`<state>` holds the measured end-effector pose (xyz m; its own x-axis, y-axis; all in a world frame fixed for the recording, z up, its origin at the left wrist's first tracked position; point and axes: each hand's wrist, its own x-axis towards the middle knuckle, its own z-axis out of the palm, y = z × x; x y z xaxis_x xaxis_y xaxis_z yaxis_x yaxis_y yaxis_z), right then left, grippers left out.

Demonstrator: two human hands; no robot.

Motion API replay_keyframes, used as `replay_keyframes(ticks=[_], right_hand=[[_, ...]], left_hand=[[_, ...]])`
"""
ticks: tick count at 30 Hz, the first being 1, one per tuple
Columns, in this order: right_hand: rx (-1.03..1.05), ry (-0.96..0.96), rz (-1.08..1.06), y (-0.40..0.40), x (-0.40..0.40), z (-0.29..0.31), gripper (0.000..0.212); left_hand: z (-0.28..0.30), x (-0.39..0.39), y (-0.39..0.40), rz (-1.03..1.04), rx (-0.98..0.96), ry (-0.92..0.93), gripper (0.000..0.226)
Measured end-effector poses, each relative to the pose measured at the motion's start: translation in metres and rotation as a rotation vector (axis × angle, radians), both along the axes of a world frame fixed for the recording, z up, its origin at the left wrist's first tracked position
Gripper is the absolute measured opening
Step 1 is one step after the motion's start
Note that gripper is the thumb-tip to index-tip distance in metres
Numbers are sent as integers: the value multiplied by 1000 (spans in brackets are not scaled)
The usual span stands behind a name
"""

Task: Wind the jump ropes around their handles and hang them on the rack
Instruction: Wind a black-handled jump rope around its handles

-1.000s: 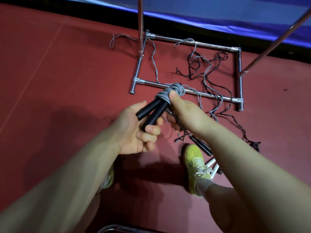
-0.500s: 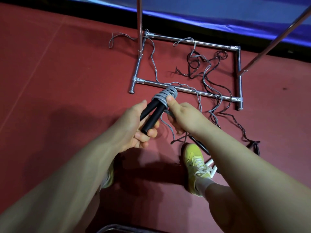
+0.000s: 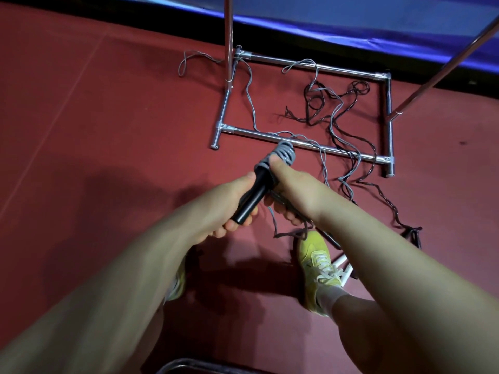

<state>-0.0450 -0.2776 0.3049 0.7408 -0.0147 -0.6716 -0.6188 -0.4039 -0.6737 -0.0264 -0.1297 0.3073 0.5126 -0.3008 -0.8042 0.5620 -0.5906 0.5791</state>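
The floor (image 3: 81,130) is a dull red mat with a fine, matte grain and thin pale lines across it. At the far edge runs a glossy blue sheet (image 3: 351,20) with soft folds.

On the floor stands the rack (image 3: 297,143), made of shiny round metal tubes joined by clamp pieces into a rectangular base, with one upright pole at the far left corner and a slanted pole at the right.

Inside and over this base lie loose ropes: a thin grey rope (image 3: 251,103) in long wavy loops, and a dark braided rope (image 3: 372,157) that is tangled at the far side and runs toward the near right.

In the centre, just in front of the near bar of the rack, are the black handles (image 3: 252,198), smooth, matte and cylindrical, held together and tilted. The far end of them is wrapped with tight grey coils (image 3: 283,155), ribbed in look.

The left hand (image 3: 229,206) has a clenched grip around the near part of the handles. The right hand (image 3: 294,190) grasps the grey rope, its thumb pressing on the coils.

Below is a yellow shoe (image 3: 318,265) with pale laces, and white handles (image 3: 344,268) lie just beside it.
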Motion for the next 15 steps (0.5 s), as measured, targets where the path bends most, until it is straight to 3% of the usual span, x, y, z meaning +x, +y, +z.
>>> replay_keyframes(ticks=[5, 9, 15], right_hand=[[-128, 183, 164, 0, -2, -7, 82], [-175, 186, 192, 1, -1, -14, 78], [48, 196, 70, -2, 1, -18, 69]], left_hand=[[-4, -10, -2, -213, 165, -178, 55], [-14, -12, 0, -289, 217, -190, 55], [-14, -8, 3, -279, 281, -248, 53]])
